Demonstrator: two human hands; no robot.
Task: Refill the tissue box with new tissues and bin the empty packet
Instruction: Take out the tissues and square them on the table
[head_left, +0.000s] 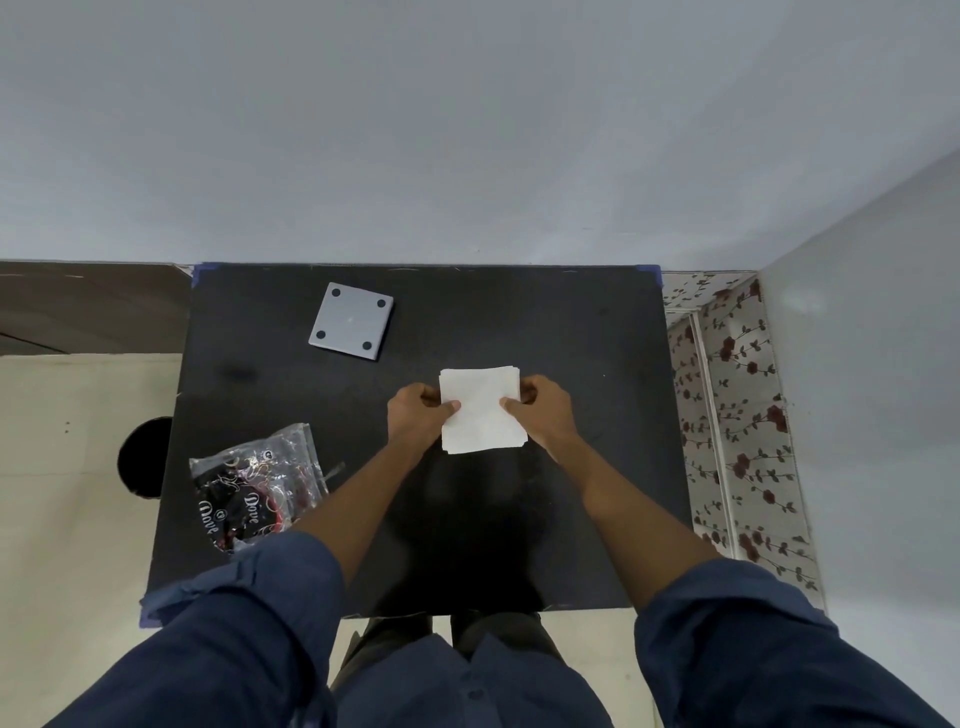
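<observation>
Seen from above, a person in rolled-up dark blue sleeves stands at a black table (571, 338). Both hands hold a stack of white tissues (480, 410) over the middle of the table: the left hand (418, 410) pinches its left edge, the right hand (543, 408) pinches its right edge, thumbs on top. A grey square tissue box (350, 321) with four black dots lies well apart, far left. A crumpled clear packet (257, 486) printed "Dove" lies near the table's left edge.
</observation>
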